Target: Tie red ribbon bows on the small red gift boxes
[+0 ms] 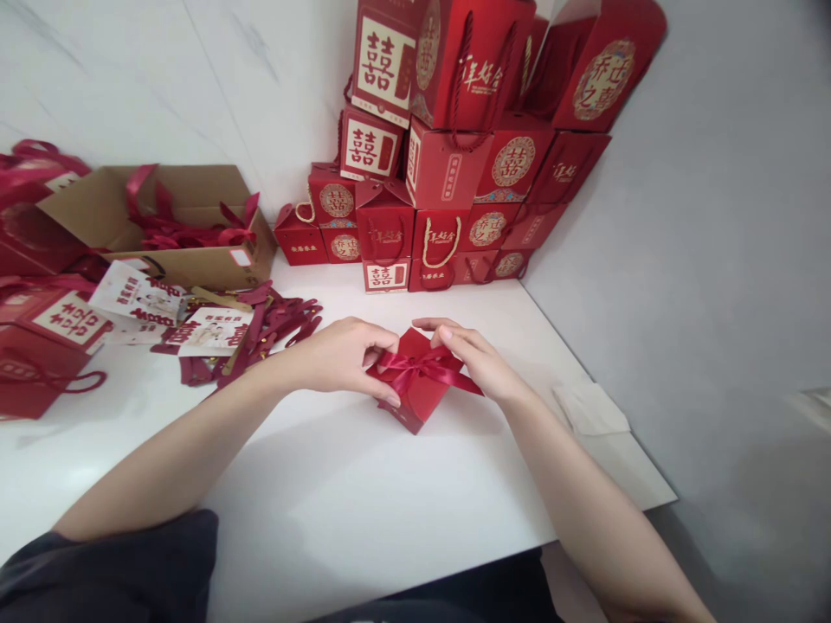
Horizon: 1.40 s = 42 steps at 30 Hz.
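Observation:
A small red gift box (412, 402) stands tilted on the white table, tied with a glossy red satin ribbon (415, 368) in a bow across its top. My left hand (341, 356) pinches the ribbon at the box's left side. My right hand (471, 359) rests over the box's right side, its fingers closed on the ribbon. The hands nearly meet above the knot, and my fingers hide part of the bow.
Stacked red gift boxes and bags (441, 173) rise against the back corner. At left stand a cardboard carton (195, 216) holding red ribbons, a red gift bag (55, 346), printed cards (214, 330) and red tassels (279, 324). A folded white cloth (590, 408) lies near the right edge.

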Available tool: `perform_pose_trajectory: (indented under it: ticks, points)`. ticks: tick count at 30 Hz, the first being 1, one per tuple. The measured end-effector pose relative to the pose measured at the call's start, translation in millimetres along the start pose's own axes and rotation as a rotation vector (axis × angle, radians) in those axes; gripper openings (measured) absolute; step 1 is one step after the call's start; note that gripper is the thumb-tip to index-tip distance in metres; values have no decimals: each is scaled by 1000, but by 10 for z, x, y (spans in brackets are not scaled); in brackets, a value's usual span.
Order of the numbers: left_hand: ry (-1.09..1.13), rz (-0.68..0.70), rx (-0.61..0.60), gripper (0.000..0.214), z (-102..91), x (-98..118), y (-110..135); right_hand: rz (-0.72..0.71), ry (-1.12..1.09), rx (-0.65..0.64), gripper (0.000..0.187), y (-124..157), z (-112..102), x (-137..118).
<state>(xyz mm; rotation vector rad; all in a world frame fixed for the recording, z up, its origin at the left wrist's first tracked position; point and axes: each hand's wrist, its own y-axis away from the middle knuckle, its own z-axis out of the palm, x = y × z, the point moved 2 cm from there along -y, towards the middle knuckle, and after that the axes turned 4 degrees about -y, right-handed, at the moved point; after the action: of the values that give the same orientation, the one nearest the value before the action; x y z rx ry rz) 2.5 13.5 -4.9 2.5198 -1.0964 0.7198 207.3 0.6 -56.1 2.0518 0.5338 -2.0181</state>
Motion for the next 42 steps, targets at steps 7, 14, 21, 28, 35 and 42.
perform_pose_trajectory:
  ticks: [7, 14, 21, 28, 35, 42]
  points:
    - [-16, -37, 28, 43, -41, -20, 8, -31, -24, -63, 38, 24, -28, -43]
    - [57, -157, 200, 50, -13, -111, -29, -310, 309, 216, 18, 43, 60, -35]
    - [192, -271, 155, 47, 44, -270, -82, -829, 1011, 99, 34, 210, 506, -40]
    - [216, -220, 174, 42, 95, -291, -110, -803, 986, 215, 16, 177, 720, 133]
    - [207, -216, 166, 41, 119, -293, -124, -850, 818, 227, 14, 134, 735, 160]
    - [171, -186, 163, 43, 125, -318, -122, -894, 797, 93, 8, 136, 695, 150]
